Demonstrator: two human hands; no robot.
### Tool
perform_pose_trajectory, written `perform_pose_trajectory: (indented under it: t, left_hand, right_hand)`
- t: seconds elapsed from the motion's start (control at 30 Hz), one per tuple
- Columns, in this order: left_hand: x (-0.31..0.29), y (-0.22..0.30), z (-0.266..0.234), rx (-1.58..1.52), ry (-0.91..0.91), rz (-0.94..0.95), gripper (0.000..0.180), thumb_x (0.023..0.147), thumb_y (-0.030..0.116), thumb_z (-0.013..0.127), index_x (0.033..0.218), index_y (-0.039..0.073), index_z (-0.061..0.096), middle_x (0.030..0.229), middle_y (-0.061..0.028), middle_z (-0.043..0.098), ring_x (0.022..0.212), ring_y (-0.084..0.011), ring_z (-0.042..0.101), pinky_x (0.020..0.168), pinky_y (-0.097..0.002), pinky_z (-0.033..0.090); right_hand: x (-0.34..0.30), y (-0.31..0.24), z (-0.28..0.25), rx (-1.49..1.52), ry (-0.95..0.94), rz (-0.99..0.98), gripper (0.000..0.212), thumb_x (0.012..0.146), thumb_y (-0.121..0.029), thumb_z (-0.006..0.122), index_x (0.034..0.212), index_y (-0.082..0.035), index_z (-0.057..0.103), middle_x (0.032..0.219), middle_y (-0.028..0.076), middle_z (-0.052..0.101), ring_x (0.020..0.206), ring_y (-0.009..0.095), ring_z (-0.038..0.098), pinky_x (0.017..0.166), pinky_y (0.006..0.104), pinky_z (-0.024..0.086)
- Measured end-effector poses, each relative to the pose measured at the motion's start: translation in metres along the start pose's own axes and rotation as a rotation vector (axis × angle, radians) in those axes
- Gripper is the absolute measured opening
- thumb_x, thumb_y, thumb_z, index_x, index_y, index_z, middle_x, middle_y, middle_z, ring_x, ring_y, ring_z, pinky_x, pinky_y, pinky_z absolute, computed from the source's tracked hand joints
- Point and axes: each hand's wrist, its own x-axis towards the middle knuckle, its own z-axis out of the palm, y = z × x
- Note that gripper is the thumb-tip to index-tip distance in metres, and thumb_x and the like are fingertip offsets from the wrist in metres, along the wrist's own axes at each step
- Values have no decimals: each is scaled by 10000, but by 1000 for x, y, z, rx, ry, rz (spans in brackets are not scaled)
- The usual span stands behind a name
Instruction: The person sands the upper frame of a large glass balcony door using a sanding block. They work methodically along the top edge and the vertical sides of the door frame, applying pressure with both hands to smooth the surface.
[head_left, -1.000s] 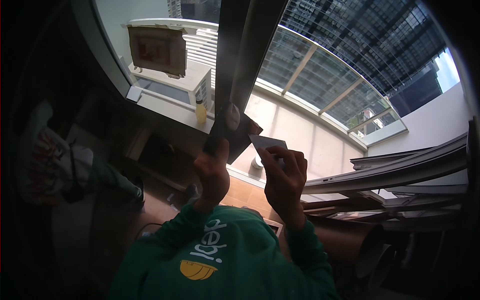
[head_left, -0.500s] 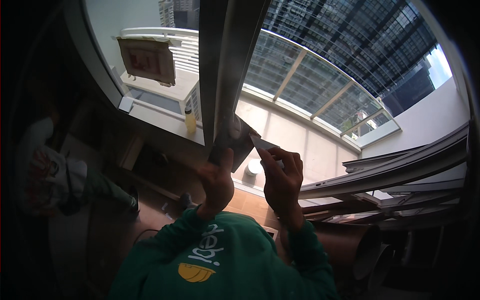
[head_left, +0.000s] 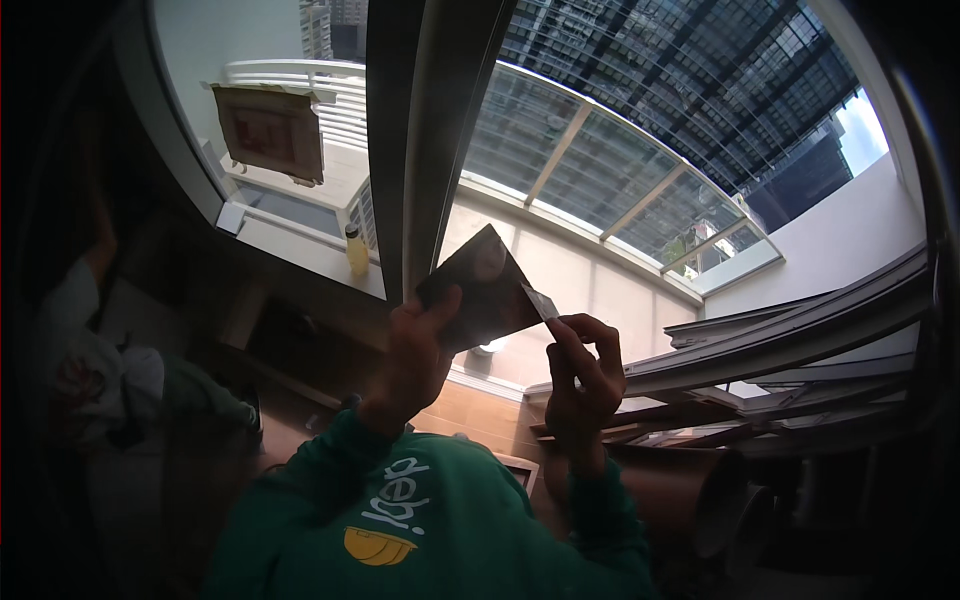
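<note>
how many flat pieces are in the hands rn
2: a dark square plate in the left hand, and a thin pale piece in the right hand, by the plate's right edge. More could be hidden behind them.

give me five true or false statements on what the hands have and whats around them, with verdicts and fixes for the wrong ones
1. The left hand holds a dark plate. True.
2. The right hand has nothing in it. False: its fingers pinch a thin flat tool.
3. A pale patch shows on the dark plate. True.
4. The yellow bottle is to the right of both hands. False: it is to their left.
5. The sleeves on both forearms are green. True.
</note>
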Motion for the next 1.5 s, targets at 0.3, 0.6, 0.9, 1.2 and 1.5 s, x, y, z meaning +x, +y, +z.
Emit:
perform_pose_trajectory:
  t: [0.3, 0.6, 0.9, 1.2, 1.5]
  left_hand:
    - [7, 27, 6, 6, -101, -139, 240, 951, 123, 595, 1105, -56, 637, 1047, -154, 692, 916, -230, 698, 825, -336, 578]
    - [11, 29, 28, 709, -138, 243, 194, 953, 143, 616, 957, -33, 699, 827, -55, 705, 751, -72, 620, 680, -235, 501]
    - [15, 13, 33, 792, -51, 582, 186, 943, 146, 632, 903, -24, 697, 724, -25, 667, 665, -53, 558, 604, -247, 468]
    - [38, 9, 23, 275, -168, -144, 283, 984, 209, 553, 1055, -54, 633, 939, -133, 695, 840, -220, 694, 714, -323, 567]
    - [41, 23, 17, 163, -172, -58, 236, 963, 149, 581, 1064, -56, 640, 1001, -134, 699, 889, -223, 695, 764, -313, 564]
  right_hand:
    - [-7, 29, -31, -351, -54, -292, 312, 662, 54, 703, 933, -92, 752, 1004, 74, 627, 867, 248, 577, 695, 345, 502]
    - [31, -2, -60, -358, -241, -430, 369, 647, 27, 680, 989, -98, 737, 1023, 28, 683, 891, 214, 602, 798, 351, 438]
    - [25, 14, -45, -344, -477, -420, 325, 659, -17, 704, 975, -91, 732, 1038, 27, 687, 911, 218, 594, 787, 359, 445]
    - [18, 21, -28, -179, -37, -322, 359, 629, 83, 722, 955, -65, 729, 1018, 99, 651, 893, 277, 593, 742, 356, 508]
    - [30, 42, -66, -391, -169, -397, 338, 697, 59, 664, 990, -94, 735, 1037, 108, 633, 881, 278, 613, 714, 368, 517]
